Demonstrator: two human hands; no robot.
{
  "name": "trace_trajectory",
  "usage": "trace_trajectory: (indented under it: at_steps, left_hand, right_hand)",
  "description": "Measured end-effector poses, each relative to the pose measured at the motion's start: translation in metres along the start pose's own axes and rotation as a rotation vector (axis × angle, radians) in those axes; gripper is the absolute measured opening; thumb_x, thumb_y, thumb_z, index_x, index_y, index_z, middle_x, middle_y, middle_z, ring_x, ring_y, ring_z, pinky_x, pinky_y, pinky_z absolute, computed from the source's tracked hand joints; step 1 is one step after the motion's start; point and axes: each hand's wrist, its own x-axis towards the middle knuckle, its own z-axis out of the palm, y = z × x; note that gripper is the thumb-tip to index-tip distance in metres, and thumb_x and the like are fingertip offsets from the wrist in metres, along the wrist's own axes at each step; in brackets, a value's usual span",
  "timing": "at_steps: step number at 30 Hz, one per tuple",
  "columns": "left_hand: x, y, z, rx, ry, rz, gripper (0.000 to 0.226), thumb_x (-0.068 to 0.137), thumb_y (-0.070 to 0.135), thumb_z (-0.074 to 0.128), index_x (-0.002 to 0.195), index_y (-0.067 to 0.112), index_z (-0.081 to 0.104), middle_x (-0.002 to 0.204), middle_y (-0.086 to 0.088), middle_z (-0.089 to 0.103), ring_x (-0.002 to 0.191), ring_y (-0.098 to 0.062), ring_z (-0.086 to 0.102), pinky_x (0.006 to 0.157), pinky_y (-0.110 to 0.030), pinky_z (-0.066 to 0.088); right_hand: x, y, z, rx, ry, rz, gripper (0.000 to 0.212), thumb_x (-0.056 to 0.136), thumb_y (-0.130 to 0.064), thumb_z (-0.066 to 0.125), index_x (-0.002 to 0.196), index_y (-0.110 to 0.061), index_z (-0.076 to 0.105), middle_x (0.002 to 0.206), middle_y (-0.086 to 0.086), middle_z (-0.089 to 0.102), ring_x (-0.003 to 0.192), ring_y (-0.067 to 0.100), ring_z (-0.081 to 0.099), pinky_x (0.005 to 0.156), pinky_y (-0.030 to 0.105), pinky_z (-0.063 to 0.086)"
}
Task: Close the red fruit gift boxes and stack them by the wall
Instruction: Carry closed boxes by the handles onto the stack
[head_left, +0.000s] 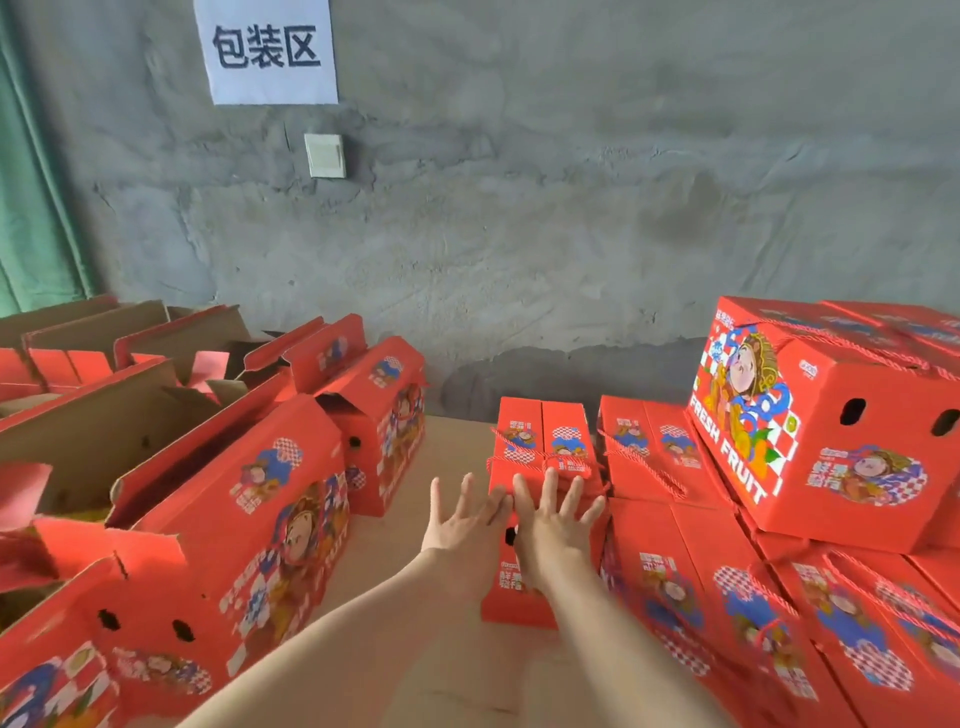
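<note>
A closed red fruit gift box with a red rope handle stands in the middle, near the grey wall. My left hand and my right hand are both flat, fingers spread, against its near end and hold nothing. To its right lie closed red boxes in a row, with one more closed box stacked on top at the right. On the left stand red boxes with their top flaps open; one smaller box stands half closed behind them.
The boxes rest on brown cardboard sheeting. The grey concrete wall carries a white paper sign and a light switch. A green curtain hangs at the far left. More closed boxes fill the lower right.
</note>
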Motion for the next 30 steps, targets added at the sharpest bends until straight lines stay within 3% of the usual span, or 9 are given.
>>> trace_trajectory:
  at_steps: [9,12,14,17,19,22,24,27,30]
  left_hand:
    - [0.082,0.0,-0.005,0.048,0.099,0.017,0.076,0.087,0.017,0.052,0.15,0.018,0.012,0.153,-0.001,0.016,0.143,-0.028,0.005,0.108,-0.064,-0.011]
    - [0.057,-0.01,-0.004,0.021,0.103,0.085,0.08,0.084,0.015,0.053,0.151,0.018,0.009,0.157,-0.003,0.008,0.145,-0.025,-0.004,0.11,-0.06,-0.013]
    - [0.029,-0.025,0.001,0.039,0.139,0.123,0.08,0.087,0.017,0.049,0.151,0.017,0.003,0.158,-0.004,-0.004,0.146,-0.025,-0.009,0.112,-0.055,-0.013]
    - [-0.02,-0.06,0.008,0.102,0.131,0.133,0.078,0.088,0.02,0.051,0.151,0.012,0.005,0.158,-0.006,0.002,0.146,-0.025,-0.005,0.113,-0.05,-0.013]
    - [-0.055,-0.093,0.007,0.202,0.085,0.086,0.075,0.089,0.023,0.05,0.151,0.01,0.009,0.158,-0.008,0.006,0.146,-0.026,-0.003,0.113,-0.051,-0.013]
    - [-0.102,-0.15,-0.003,0.286,0.069,-0.028,0.07,0.093,0.022,0.044,0.151,0.012,0.007,0.159,-0.009,0.002,0.146,-0.028,-0.002,0.113,-0.054,-0.011]
    - [-0.128,-0.188,-0.012,0.206,0.091,-0.115,0.072,0.093,0.029,0.049,0.152,0.018,0.009,0.159,-0.003,0.005,0.146,-0.024,0.002,0.116,-0.05,-0.004]
    - [-0.158,-0.231,-0.021,-0.071,0.115,-0.188,0.081,0.086,0.059,0.055,0.15,0.024,0.02,0.154,0.005,0.024,0.141,-0.017,0.022,0.116,-0.036,0.016]
    - [-0.178,-0.253,-0.016,-0.202,0.121,-0.272,0.076,0.087,0.057,0.054,0.149,0.023,0.026,0.15,0.004,0.036,0.137,-0.016,0.033,0.111,-0.031,0.026]
  right_hand:
    - [0.073,0.017,0.003,0.049,0.013,0.029,0.084,0.091,-0.021,0.05,0.151,-0.027,-0.009,0.157,0.02,-0.017,0.14,0.051,-0.015,0.107,0.069,-0.004]
    - [0.064,0.016,-0.007,0.077,-0.099,0.046,0.083,0.093,-0.018,0.045,0.151,-0.023,-0.014,0.156,0.016,-0.023,0.141,0.045,-0.02,0.109,0.065,-0.006]
    - [0.048,0.004,-0.01,0.141,-0.057,0.045,0.08,0.093,-0.019,0.045,0.152,-0.013,-0.01,0.158,0.015,-0.018,0.143,0.042,-0.016,0.113,0.059,-0.002]
    - [0.01,-0.043,0.0,0.27,0.071,-0.246,0.068,0.092,-0.015,0.043,0.151,-0.009,0.011,0.16,0.01,0.002,0.146,0.03,0.006,0.118,0.04,0.015]
    - [-0.025,-0.088,0.01,0.444,0.035,-0.51,0.067,0.09,-0.013,0.046,0.151,-0.013,0.017,0.158,0.004,0.017,0.143,0.022,0.019,0.115,0.028,0.021]
    - [-0.062,-0.16,0.01,0.678,-0.063,-0.597,0.056,0.096,-0.017,0.043,0.149,-0.017,0.026,0.153,0.003,0.029,0.135,0.023,0.034,0.109,0.031,0.033]
    - [-0.076,-0.201,0.004,0.776,-0.088,-0.57,0.05,0.097,-0.021,0.046,0.144,-0.015,0.032,0.145,0.005,0.037,0.129,0.025,0.042,0.104,0.034,0.037]
    - [-0.092,-0.232,-0.013,1.087,-0.096,-0.378,0.045,0.09,-0.028,0.058,0.131,-0.013,0.044,0.123,0.005,0.055,0.114,0.021,0.055,0.094,0.029,0.044]
    - [-0.099,-0.243,-0.018,1.196,-0.092,-0.25,0.066,0.074,-0.057,0.045,0.125,-0.014,0.044,0.12,0.003,0.058,0.109,0.022,0.057,0.092,0.032,0.045]
